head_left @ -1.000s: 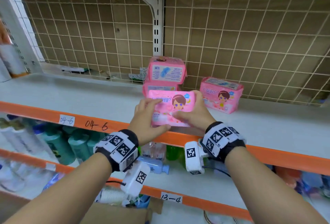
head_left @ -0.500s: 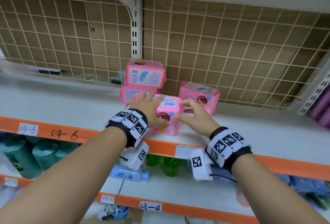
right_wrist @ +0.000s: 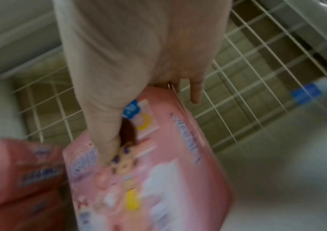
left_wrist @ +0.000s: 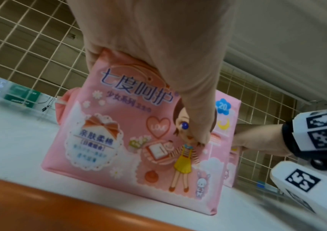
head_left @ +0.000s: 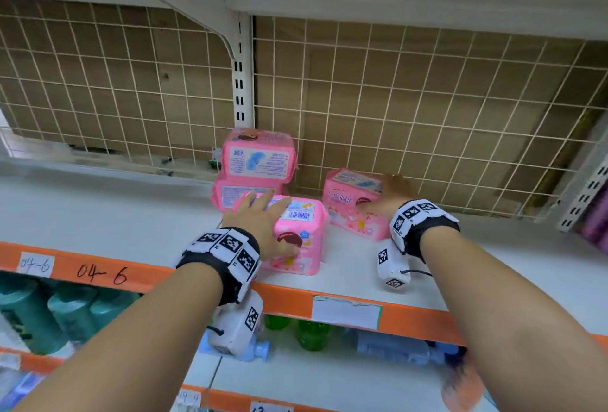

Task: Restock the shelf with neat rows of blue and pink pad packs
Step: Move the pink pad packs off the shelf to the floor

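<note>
- Your left hand (head_left: 263, 224) grips the front pink pack (head_left: 296, 234): fingers lie over its top, and the thumb (left_wrist: 196, 121) presses on its printed face, as the left wrist view shows.
- That pack stands upright on the white shelf (head_left: 355, 267), close to the orange front edge (head_left: 289, 300) just below your left wrist.
- Your right hand (head_left: 391, 194) holds the second pink pack (head_left: 352, 211), thumb on its front face and fingers reaching over the top toward the back; the right wrist view is blurred, so the grip's tightness is unclear.
- This second pack sits just right of the one under your left hand and further back, near the wire grid (head_left: 427, 109).
- Just beyond your left fingertips, two more pink packs are stacked: the upper stacked pack (head_left: 258, 156) on the lower stacked pack (head_left: 240, 194), against the grid.
- Green bottles (head_left: 309, 332) stand on the lower shelf between your forearms.
</note>
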Demonstrator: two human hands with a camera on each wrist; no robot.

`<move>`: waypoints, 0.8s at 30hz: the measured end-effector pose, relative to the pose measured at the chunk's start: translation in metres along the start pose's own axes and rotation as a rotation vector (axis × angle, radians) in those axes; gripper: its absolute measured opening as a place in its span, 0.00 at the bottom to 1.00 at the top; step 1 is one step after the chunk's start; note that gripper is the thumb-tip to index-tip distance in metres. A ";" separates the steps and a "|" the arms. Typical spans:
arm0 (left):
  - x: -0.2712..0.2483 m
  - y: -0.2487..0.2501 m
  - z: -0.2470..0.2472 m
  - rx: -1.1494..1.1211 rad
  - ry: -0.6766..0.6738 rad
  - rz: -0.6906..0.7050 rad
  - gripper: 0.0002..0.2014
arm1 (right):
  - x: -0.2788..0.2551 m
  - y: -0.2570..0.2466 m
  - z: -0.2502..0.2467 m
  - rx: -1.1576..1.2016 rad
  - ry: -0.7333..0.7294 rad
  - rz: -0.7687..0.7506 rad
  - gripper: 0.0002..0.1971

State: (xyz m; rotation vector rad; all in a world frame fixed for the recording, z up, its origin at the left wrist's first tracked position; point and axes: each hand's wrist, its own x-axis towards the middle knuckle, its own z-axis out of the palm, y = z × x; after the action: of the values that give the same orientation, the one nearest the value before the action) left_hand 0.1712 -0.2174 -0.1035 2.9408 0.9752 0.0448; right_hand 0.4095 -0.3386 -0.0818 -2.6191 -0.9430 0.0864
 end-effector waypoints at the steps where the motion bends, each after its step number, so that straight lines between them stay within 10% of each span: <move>1: 0.000 0.000 0.000 -0.008 -0.006 -0.004 0.49 | 0.000 0.000 0.000 -0.070 0.007 0.013 0.45; 5: -0.002 0.000 -0.004 -0.021 -0.018 -0.018 0.48 | -0.009 -0.002 -0.007 -0.069 -0.039 0.006 0.31; 12: -0.010 0.010 -0.019 0.066 -0.081 -0.028 0.55 | -0.051 0.016 -0.027 0.657 0.073 0.081 0.25; 18: -0.024 0.050 -0.023 0.119 0.445 0.298 0.63 | -0.099 0.030 -0.058 1.119 -0.005 0.105 0.18; 24: -0.031 0.103 -0.051 -0.093 0.617 0.453 0.57 | -0.137 0.034 -0.063 1.270 -0.286 0.181 0.24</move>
State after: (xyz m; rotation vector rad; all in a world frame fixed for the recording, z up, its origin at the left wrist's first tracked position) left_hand 0.2053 -0.3166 -0.0477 3.0311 0.2824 1.0211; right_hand 0.3350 -0.4687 -0.0430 -1.4873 -0.4365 0.8183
